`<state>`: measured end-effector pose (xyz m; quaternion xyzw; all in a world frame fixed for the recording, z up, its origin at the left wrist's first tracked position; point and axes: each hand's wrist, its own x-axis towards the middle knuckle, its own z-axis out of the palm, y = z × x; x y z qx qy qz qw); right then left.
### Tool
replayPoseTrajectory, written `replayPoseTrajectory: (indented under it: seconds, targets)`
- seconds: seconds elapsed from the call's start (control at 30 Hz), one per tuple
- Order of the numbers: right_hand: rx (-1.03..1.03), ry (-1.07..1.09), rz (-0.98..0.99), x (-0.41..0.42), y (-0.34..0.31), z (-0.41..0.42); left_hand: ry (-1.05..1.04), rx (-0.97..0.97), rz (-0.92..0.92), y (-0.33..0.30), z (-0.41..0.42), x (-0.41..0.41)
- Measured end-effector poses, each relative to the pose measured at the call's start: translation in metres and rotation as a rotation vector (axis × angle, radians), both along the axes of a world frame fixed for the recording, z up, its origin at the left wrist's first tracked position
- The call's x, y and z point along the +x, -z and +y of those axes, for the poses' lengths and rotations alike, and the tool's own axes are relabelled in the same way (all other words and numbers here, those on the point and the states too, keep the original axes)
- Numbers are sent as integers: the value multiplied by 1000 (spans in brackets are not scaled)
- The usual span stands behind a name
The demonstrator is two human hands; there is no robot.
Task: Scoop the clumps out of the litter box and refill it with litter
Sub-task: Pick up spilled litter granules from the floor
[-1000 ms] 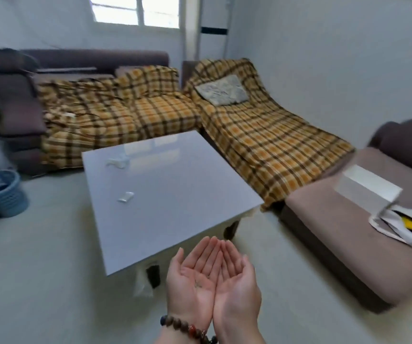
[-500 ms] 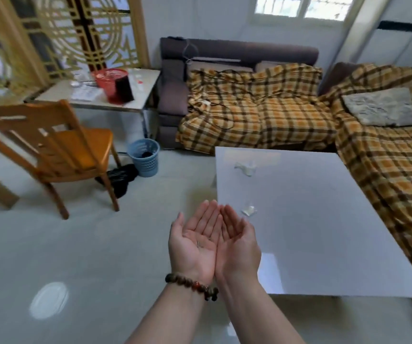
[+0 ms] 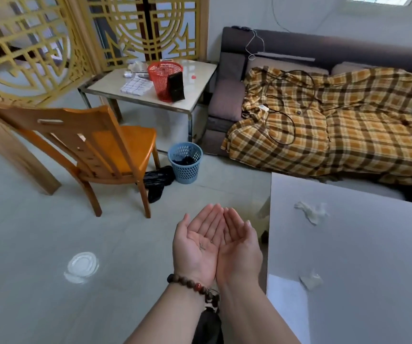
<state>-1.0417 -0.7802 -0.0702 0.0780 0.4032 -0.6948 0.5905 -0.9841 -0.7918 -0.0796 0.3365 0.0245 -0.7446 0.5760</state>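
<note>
Litter box nowhere in view; no scoop or litter bag in sight either. Left hand [image 3: 198, 247] and right hand [image 3: 240, 247] held palms up, side by side, little-finger edges touching, fingers relaxed and slightly cupped, gripping nothing. A few tiny dark specks [image 3: 203, 247] on the left palm; too small to tell what. Beaded bracelet [image 3: 195, 287] round the left wrist. Both forearms bare, reaching out over a pale tiled floor [image 3: 38, 232], with a bright patch of reflected light [image 3: 82, 266] to the left of the hands.

Just right of the hands, a white glossy worktop [image 3: 364, 281] carrying two crumpled bits of white tissue [image 3: 311, 211], one farther off and one nearer [image 3: 311, 281]. Ahead and left, an orange wooden chair [image 3: 95, 150], back turned this way. Beside its right legs, a black plastic bag [image 3: 157, 181] on the floor, touching a blue perforated wastebasket [image 3: 185, 165]. Behind those, a small marble-topped worktop [image 3: 150, 83] bearing a red mesh basket [image 3: 165, 79], a black pouch [image 3: 176, 86] leaning against it, and a checked cloth [image 3: 135, 86]. Gold lattice screen [image 3: 38, 40] along the far left. To the right, a dark sofa [image 3: 324, 50] draped in a yellow plaid blanket [image 3: 336, 130], with a black cable [image 3: 287, 115] looped over the blanket and a white cable [image 3: 254, 45] hanging on the sofa back.
</note>
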Motion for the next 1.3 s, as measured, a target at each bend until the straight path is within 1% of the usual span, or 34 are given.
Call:
replayPoseTrajectory:
  seconds: [0.17, 0.4, 0.57, 0.7, 0.93, 1.07, 1.17, 1.3]
  targets:
    - [22, -40, -40, -7, 4, -140, -29, 23, -24, 1, -138, -6]
    - [52, -117, -29, -1, 12, -306, -66, 38, -42, 8, -298, 1]
    - [82, -167, -22, 19, 38, -416, -102, 72, -41, 38, -406, 20]
    - [107, -172, -18, 38, 75, -510, -98, 106, -19, 77, -498, 40]
    - [242, -152, 8, 67, 172, -662, -91, 250, 0, 173, -649, 64]
    - [307, -177, 19, 74, 250, -726, -93, 334, -28, 245, -713, 71]
    - [333, -256, 34, 74, 320, -762, -117, 389, -60, 312, -747, 74]
    - [359, -412, 132, 67, 403, -795, -131, 456, -197, 403, -776, 78]
